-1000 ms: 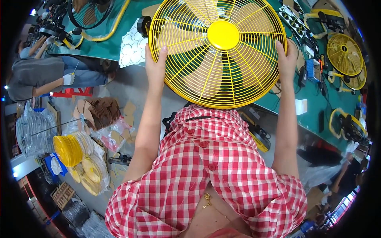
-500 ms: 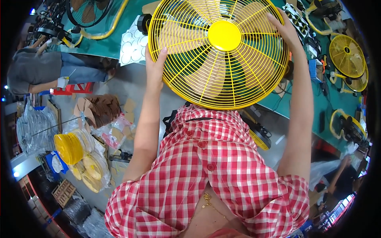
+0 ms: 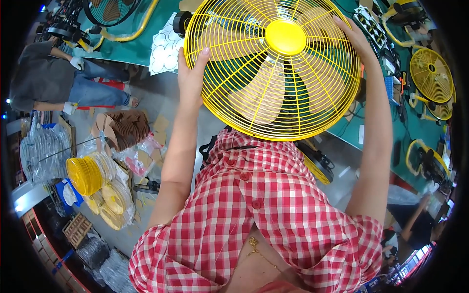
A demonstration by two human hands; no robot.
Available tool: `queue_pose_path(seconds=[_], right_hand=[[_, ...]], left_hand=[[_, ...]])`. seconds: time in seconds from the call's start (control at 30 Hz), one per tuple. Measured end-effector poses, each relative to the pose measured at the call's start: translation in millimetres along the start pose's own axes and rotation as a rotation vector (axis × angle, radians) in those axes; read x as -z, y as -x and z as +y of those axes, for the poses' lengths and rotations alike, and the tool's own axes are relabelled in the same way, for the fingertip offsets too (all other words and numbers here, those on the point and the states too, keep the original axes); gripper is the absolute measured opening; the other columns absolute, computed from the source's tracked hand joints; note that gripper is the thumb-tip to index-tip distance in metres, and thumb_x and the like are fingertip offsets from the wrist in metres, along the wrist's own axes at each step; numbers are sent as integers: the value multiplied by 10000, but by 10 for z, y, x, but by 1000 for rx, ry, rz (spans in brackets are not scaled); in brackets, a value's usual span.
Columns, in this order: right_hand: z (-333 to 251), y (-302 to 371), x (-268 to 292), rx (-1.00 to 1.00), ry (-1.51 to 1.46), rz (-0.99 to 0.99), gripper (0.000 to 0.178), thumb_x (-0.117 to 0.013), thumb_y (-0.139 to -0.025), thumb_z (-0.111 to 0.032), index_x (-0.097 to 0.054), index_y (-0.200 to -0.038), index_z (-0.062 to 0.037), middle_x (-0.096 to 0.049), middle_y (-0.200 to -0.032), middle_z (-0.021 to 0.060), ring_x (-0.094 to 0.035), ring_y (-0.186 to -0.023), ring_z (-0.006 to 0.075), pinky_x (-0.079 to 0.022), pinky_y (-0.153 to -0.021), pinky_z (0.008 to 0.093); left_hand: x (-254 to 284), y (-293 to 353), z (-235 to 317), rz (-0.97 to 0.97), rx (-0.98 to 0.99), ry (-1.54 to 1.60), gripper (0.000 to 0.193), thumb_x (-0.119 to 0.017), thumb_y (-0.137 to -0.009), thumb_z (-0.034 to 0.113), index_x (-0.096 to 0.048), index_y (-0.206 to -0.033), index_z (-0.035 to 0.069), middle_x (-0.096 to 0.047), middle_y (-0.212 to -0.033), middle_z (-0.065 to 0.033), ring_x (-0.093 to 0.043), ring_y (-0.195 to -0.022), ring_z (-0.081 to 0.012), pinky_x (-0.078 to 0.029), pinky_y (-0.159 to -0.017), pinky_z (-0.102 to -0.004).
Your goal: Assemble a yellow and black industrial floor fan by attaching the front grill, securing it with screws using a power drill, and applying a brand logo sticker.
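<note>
With left hand (image 3: 191,75) and right hand (image 3: 359,43) both in play, working at a green bench (image 3: 134,51). Gripping opposite sides of a big yellow caged fan (image 3: 286,38), held over the near edge; can't tell if resting on anything. Reaching higher up the fan with the right than a second ago, so probably just shifting grip. Spotting a white sheet of circles (image 3: 165,49) to the left.

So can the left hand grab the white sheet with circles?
Probably yes: the white sheet shows beside the left hand, nothing seen between them, though that hand holds the fan.
</note>
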State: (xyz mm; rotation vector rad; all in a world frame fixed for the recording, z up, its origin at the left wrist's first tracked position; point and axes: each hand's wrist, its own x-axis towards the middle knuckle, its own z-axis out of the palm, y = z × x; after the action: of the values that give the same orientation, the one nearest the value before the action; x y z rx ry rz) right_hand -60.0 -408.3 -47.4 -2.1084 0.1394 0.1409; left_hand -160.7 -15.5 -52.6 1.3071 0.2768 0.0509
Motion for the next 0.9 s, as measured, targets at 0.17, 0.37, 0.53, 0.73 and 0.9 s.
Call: queue_pose_path(seconds=[0.17,0.37,0.53,0.73,0.9], right_hand=[[-50,11,23,-48,-30,0,696,-549,-786,-561,-423,-1317,-130,-538,-1190,101,-536,-1047,184,-407,-899,307],[-83,31,21,-22,-50,-58,751,-545,-785,-572,-366,-1342,-101,-521,-1203,109,-519,-1074,185,-405,-909,305],[135,-111,94,-4,10,-41,713,-543,-810,-531,-359,-1343,-96,-504,-1224,108,-514,-1080,184,-407,-906,294],[42,-59,84,16,-3,-69,733,-550,-777,-567,-378,-1344,-135,-486,-1258,123,-489,-1127,208,-373,-944,313],[66,-65,73,21,-17,-43,722,-555,-781,-557,-399,-1327,-112,-503,-1234,116,-495,-1116,190,-377,-933,298]], left_hand=[[48,-67,-128,121,-19,-235,955,-699,-738,372,-143,-1354,-101,-329,-1326,-242,-397,-1189,-259,-362,-953,-308],[51,-29,-90,105,-16,-257,970,-688,-740,398,-127,-1360,-93,-283,-1345,-253,-380,-1205,-279,-359,-958,-311],[114,-33,-90,14,19,-283,979,-680,-741,417,-116,-1366,-83,-203,-1378,-252,-339,-1235,-295,-341,-977,-322],[145,-44,-174,53,-68,-386,952,-671,-746,424,-147,-1364,-76,-197,-1384,-251,-297,-1259,-312,-305,-1004,-340],[118,-37,-154,82,-61,-360,931,-670,-748,413,-168,-1359,-79,-230,-1372,-252,-325,-1242,-308,-309,-998,-333]])
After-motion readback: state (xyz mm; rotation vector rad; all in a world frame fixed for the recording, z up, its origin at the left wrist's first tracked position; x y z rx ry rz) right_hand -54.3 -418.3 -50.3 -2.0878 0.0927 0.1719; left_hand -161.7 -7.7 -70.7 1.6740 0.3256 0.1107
